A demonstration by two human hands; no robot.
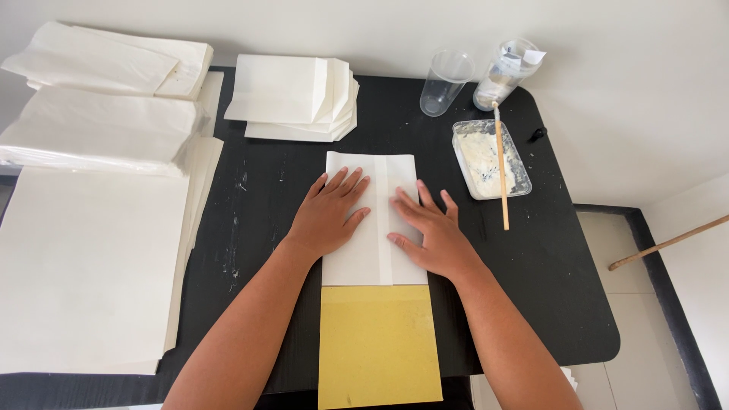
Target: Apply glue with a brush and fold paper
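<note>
Both hands flat, fingers spread, no pinch: left hand [328,215] and right hand [429,232] press the folded white sheet [372,220] mid-tabletop [266,190], its lower end over a yellow board [378,345]. Overlap seam runs lengthwise between the palms. Best done smoothing outward from the seam with even pressure, edges kept square. Paste tray [490,158] and stick [501,167] right.

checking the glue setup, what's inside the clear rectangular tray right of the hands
The clear tray holds smeared white paste across its bottom, with a thin wooden stick resting in it and sticking out over the near rim. The paste's depth, and the tray bottom beneath it, cannot be seen.
</note>
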